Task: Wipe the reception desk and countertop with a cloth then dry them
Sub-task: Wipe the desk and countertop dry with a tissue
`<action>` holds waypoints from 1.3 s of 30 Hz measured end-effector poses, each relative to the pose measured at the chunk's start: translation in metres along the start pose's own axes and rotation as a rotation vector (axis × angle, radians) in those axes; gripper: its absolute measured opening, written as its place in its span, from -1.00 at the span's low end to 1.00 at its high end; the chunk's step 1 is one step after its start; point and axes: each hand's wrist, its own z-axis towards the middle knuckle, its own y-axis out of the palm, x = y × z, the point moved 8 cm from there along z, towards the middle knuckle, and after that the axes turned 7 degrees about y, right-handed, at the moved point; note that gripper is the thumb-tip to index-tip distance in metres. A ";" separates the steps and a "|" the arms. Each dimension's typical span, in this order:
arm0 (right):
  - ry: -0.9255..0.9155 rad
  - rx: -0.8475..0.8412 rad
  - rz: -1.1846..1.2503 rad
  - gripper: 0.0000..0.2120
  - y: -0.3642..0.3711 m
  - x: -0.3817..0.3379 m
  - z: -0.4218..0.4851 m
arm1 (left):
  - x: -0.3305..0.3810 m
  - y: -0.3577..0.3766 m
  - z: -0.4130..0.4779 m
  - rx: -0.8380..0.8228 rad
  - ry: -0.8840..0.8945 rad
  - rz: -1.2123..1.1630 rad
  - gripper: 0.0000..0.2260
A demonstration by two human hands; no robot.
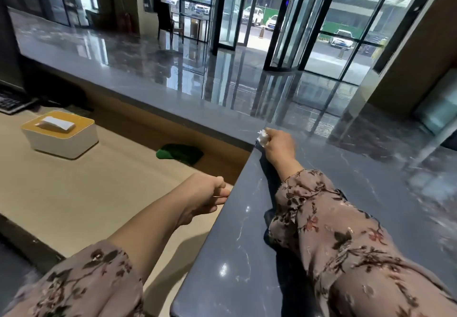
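Note:
My right hand (278, 147) grips a crumpled white tissue (262, 138) and presses it on the dark grey marble countertop (247, 254) at its inner corner. My right forearm, in a floral sleeve, lies along that raised counter. My left hand (202, 195) reaches over the lower beige desk (74, 205), its fingers relaxed and touching the counter's left edge, holding nothing. A green cloth (179, 154) lies on the beige desk under the counter's overhang, apart from both hands.
A white tissue box (59, 134) with a yellow lid stands on the beige desk at left. A black keyboard (11, 102) sits at the far left. The raised countertop runs away to the left and back. Beyond it are a glossy lobby floor and glass doors.

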 end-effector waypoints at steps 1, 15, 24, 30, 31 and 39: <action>-0.021 -0.065 -0.024 -0.68 0.011 0.000 0.002 | -0.001 0.000 0.001 -0.001 -0.006 -0.003 -0.81; -0.114 -0.197 -0.133 -0.55 0.031 -0.012 -0.104 | -0.016 -0.020 0.005 -0.057 -0.020 -0.012 -0.80; -0.028 -0.158 -0.052 -0.58 0.023 -0.041 -0.229 | -0.040 -0.040 -0.032 -0.157 -0.032 0.015 -0.84; -0.006 -0.102 0.025 -0.65 0.018 -0.055 -0.310 | -0.057 -0.043 -0.060 -0.194 -0.059 -0.005 -0.83; -0.012 -0.102 0.044 -0.65 0.019 -0.057 -0.320 | -0.058 -0.043 -0.064 -0.205 -0.063 -0.005 -0.82; 0.040 -0.163 0.210 -0.60 0.025 -0.046 -0.349 | -0.059 -0.036 -0.076 -0.252 -0.073 -0.055 -0.73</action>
